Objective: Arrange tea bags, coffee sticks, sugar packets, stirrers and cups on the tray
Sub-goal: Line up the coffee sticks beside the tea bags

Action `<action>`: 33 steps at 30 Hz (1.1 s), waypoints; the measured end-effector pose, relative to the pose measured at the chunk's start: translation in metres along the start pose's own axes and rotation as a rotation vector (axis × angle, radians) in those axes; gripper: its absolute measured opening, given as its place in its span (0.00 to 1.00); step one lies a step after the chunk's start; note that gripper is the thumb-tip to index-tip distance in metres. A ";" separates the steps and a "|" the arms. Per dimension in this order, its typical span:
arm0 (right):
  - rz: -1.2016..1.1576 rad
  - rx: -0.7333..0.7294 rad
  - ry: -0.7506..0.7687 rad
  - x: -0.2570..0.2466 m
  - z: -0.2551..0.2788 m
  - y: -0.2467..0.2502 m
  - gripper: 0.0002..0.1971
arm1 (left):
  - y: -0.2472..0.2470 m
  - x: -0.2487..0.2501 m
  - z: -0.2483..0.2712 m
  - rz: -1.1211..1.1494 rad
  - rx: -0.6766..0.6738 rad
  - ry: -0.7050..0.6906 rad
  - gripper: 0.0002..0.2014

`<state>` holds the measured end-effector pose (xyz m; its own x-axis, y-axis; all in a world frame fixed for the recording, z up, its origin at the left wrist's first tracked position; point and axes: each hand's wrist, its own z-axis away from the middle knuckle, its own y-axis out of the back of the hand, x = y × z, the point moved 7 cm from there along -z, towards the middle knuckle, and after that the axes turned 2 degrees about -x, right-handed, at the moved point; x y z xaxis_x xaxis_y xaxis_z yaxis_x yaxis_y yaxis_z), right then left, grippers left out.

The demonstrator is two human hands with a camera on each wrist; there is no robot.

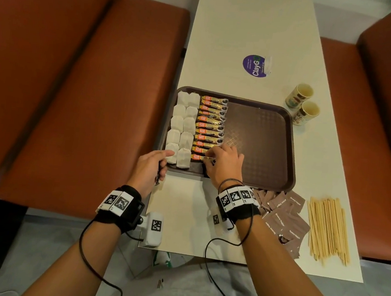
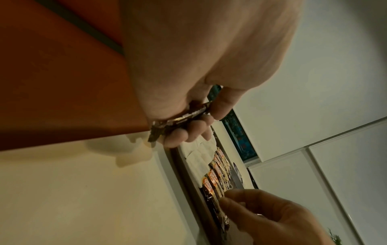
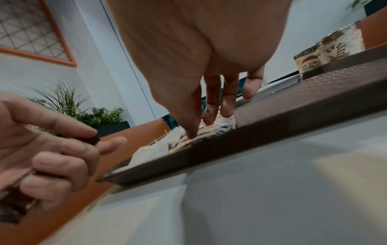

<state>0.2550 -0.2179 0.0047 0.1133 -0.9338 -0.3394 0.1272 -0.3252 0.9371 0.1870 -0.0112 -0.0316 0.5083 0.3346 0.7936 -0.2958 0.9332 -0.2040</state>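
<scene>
A brown tray (image 1: 262, 142) lies on the cream table. Two columns of white tea bags (image 1: 182, 127) fill its left side, with a column of orange-and-black coffee sticks (image 1: 210, 123) beside them. My right hand (image 1: 211, 157) reaches over the tray's near edge, and its thumb and fingertips pinch the right end of the nearest coffee stick (image 1: 199, 157), which lies in the row. My left hand (image 1: 161, 166) hovers at the tray's near left corner, curled round a small bundle of coffee sticks (image 2: 180, 119). Two paper cups (image 1: 304, 103) stand beyond the tray's far right corner.
Brown sugar packets (image 1: 283, 218) lie in a loose pile on the table right of my right wrist. A spread of wooden stirrers (image 1: 327, 227) lies further right, near the table edge. A purple sticker (image 1: 255, 65) marks the far tabletop. Orange benches (image 1: 76, 88) flank both sides.
</scene>
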 end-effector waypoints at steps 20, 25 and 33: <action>-0.642 -0.186 -0.013 -0.045 0.038 -0.005 0.03 | -0.019 0.010 0.015 0.135 0.008 -0.096 0.07; -0.647 -0.056 -0.033 -0.028 0.034 0.009 0.03 | -0.008 0.004 0.019 0.013 0.039 -0.118 0.12; -0.282 -0.002 0.205 -0.034 0.051 0.002 0.09 | -0.015 -0.008 0.023 -0.083 0.022 -0.111 0.10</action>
<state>0.2013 -0.1944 0.0221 0.2694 -0.7578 -0.5943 0.1834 -0.5654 0.8042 0.1694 -0.0312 -0.0215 0.4391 0.2388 0.8661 -0.2752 0.9534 -0.1234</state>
